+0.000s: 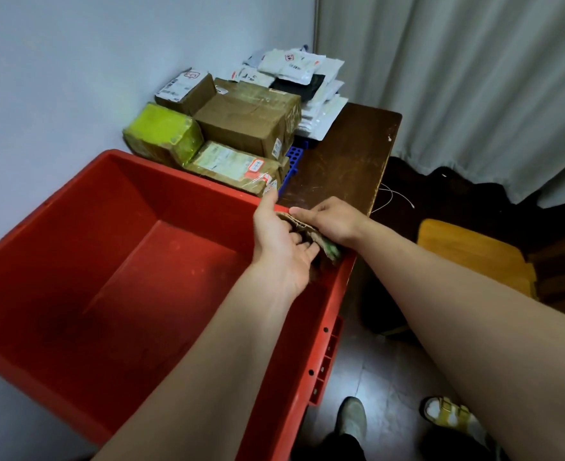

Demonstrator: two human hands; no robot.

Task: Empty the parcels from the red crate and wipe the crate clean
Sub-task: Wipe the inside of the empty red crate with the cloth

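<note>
Red crate (161, 261) nearest, inside bare of parcels, its floor scuffed and dusty; both hands meet over its right rim on a brown scrap (308, 228) with a green end. Left hand (284, 241) lies palm up, fingers curled under the scrap, thumb straight and pointing away, while right hand (332, 221) pinches the scrap from above, fingers bent round it. Beyond the crate's far rim, on the dark wooden table (351, 154), sit the parcels: a yellow-wrapped parcel (163, 134), taped brown boxes (247, 121) and, farthest back, a heap of white mailers (301, 71).
</note>
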